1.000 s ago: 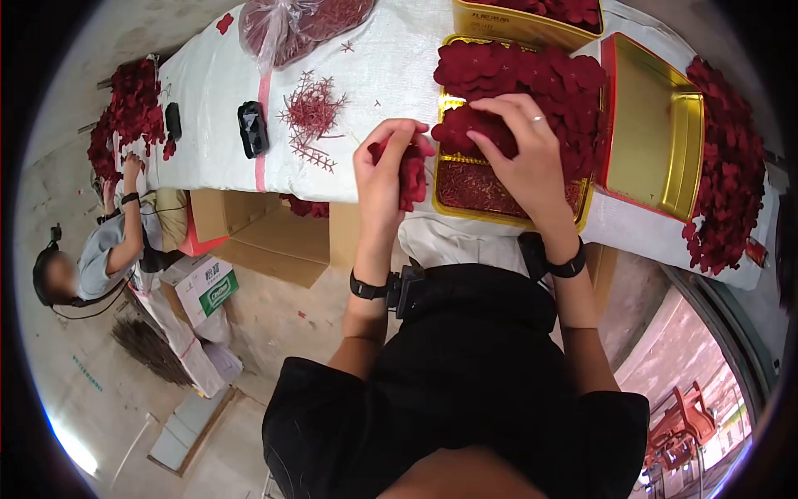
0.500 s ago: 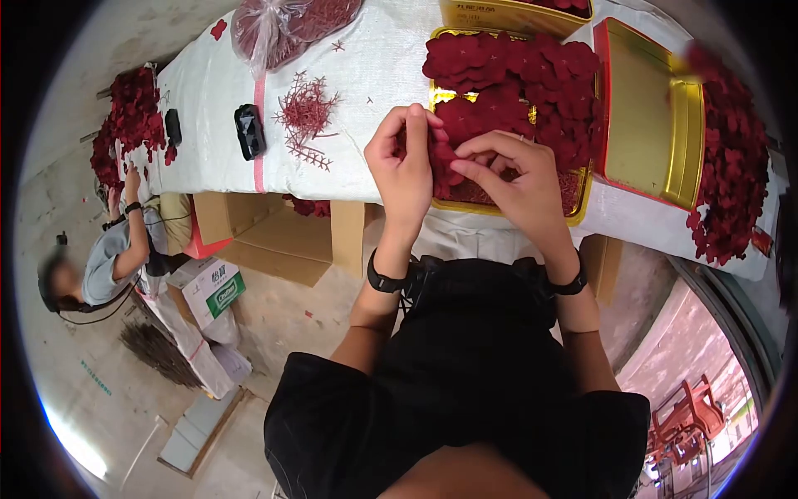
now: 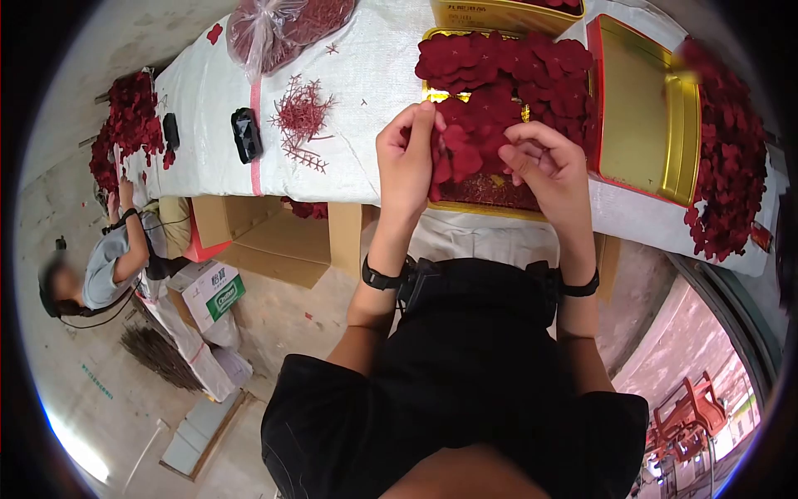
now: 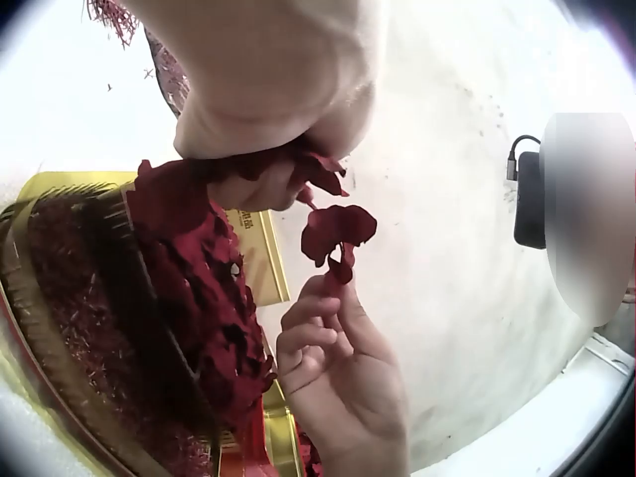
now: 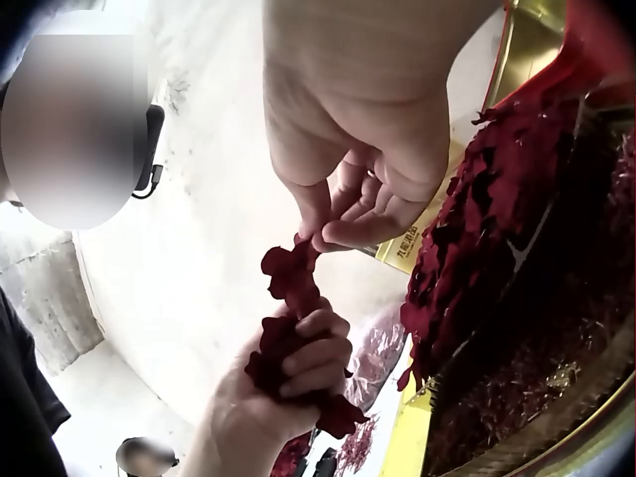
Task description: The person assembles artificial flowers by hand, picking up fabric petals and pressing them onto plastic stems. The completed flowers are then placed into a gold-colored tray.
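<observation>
Red petals [image 3: 451, 160] sit bunched in the left grip [image 3: 405, 162], the right grip [image 3: 553, 170] pinching one, centre frame over a gold tin [image 3: 490, 209] (white-covered tabletop [image 3: 366, 75], concrete floor [image 3: 283, 320] below).

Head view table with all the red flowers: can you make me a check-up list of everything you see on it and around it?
Surface: white woven cloth over a long table.
Job's things: bunch of dark red fabric petals; single dark red petal; gold metal tin heaped with the same petals.
Clutter: clear plastic bag of red pieces; red sprigs; black gadget; gold tin lid; loose petal pile.
Hands: left hand grips the bunch; right hand fingers pinch the single petal.
Cables: short black cable, left wrist view.
Surroundings: cardboard boxes; seated person; twig broom.
</observation>
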{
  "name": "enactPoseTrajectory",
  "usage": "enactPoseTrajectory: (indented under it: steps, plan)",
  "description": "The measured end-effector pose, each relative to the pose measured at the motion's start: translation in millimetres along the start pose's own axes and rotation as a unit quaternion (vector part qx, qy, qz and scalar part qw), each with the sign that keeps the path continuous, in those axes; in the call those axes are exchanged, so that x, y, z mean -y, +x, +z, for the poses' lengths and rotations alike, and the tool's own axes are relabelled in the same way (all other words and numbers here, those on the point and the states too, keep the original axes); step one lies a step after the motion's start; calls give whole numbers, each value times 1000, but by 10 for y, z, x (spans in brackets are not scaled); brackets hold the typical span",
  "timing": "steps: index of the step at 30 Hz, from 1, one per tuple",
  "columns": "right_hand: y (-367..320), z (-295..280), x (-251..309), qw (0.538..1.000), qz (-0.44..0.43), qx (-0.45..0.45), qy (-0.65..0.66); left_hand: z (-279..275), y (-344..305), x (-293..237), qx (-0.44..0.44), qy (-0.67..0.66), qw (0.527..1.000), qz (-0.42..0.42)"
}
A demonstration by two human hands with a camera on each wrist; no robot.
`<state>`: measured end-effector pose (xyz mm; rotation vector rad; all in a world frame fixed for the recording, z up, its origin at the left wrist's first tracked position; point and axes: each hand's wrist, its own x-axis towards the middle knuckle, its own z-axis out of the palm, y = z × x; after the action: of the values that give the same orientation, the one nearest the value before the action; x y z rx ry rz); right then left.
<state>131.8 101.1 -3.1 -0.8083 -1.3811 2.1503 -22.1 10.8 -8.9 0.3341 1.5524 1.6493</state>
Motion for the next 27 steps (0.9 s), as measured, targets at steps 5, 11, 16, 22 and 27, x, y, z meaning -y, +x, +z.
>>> enactPoseTrajectory:
  steps: [5,11,16,22,27]
  plan:
    - [16,-83,-25,1000,-5,10,14,-29,-56,-81,78,-23,992,-92]
    - [17,-105,47,999,29,17,34,-38,-97,-171,203,-12,975,-88]
    - [44,-163,46,998,52,26,38,-47,-64,-58,160,-15,982,-102]
    - [39,-191,24,999,30,28,30,-23,-53,-59,133,-26,982,-135]
    - [49,-7,128,997,-57,-16,-49,44,-82,-65,119,54,988,-87]
